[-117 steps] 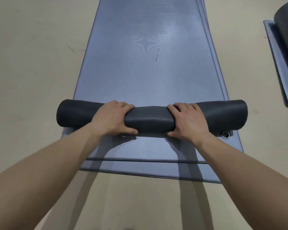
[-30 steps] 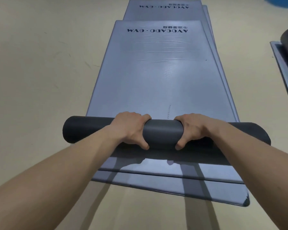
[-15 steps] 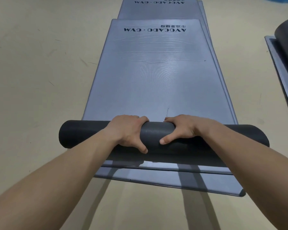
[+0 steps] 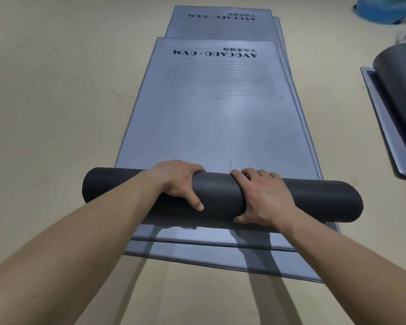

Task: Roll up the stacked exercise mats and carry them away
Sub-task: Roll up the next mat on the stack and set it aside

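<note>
The left hand (image 4: pixel 177 184) and the right hand (image 4: pixel 266 199) both grip the dark roll (image 4: pixel 220 195) near its middle, fingers curled over it. The roll lies across the grey stacked mats (image 4: pixel 211 118) on the floor (image 4: pixel 45 113).

Bare left hand (image 4: pixel 176 184), right hand (image 4: pixel 265 198), forearms (image 4: pixel 92 231).

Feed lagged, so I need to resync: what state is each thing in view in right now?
top mat, near end rolled up, far part flat.
roll, dark, lying across the stack, held by both hands.
left hand, grips the roll.
right hand, grips the roll.
lower mats, flat, unrolled, under the top mat.
side roll, rolled, resting on a flat side mat, partly out of frame.
</note>
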A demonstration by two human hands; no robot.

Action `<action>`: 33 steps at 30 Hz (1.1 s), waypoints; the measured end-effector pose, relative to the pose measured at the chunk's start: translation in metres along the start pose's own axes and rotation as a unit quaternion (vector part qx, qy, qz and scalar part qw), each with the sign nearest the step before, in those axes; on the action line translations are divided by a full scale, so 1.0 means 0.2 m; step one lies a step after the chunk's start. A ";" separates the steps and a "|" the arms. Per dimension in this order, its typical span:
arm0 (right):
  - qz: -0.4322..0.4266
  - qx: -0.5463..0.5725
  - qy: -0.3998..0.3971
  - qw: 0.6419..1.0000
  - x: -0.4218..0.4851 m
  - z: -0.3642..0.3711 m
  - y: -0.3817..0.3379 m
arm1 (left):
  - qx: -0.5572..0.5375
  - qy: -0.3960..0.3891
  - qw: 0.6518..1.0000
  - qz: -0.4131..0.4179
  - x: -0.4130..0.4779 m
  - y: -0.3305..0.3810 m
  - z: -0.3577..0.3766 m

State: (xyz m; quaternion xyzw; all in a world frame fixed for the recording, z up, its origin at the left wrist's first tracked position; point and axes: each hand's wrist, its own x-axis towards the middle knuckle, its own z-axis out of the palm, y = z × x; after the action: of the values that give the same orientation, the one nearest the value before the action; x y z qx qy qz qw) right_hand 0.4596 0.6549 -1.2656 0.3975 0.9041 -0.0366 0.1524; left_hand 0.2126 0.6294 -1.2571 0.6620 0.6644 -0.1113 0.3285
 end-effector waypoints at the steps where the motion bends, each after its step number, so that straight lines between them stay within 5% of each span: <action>1: -0.002 0.018 -0.009 1.000 0.04 -0.04 0.02 | 0.013 0.065 0.998 0.006 -0.04 -0.01 0.02; 3: -0.003 0.067 -0.054 0.996 0.12 -0.14 0.07 | 0.074 0.222 0.972 0.032 -0.13 -0.06 0.11; 5: 0.004 0.121 -0.115 0.986 0.20 -0.23 0.11 | 0.202 0.286 0.935 0.061 -0.19 -0.11 0.22; 7: -0.001 0.129 -0.113 0.985 0.22 -0.24 0.11 | 0.259 0.270 0.926 0.057 -0.19 -0.14 0.30; 14: 0.020 -0.019 0.128 0.991 -0.01 0.04 0.11 | 0.172 0.218 0.960 0.015 -0.02 -0.10 0.15; 18: 0.031 -0.080 0.126 0.988 0.06 0.05 0.10 | 0.155 0.178 0.972 0.013 0.01 -0.10 0.07; 23: -0.003 -0.084 0.008 0.996 0.12 -0.15 0.11 | 0.075 0.163 0.984 -0.002 -0.07 -0.05 0.06; 29: -0.023 0.028 -0.111 0.993 0.15 -0.19 0.17 | 0.222 0.324 0.919 0.028 -0.17 -0.09 0.45; 33: 0.015 0.032 0.002 0.999 0.13 -0.14 0.27 | 0.137 0.253 0.957 0.022 -0.06 -0.10 0.18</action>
State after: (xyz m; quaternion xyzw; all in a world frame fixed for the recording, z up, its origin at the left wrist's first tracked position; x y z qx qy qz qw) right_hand 0.4752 0.7162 -1.2439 0.4158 0.8967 -0.0626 0.1382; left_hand 0.2032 0.5961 -1.2831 0.7218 0.6892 -0.0230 0.0578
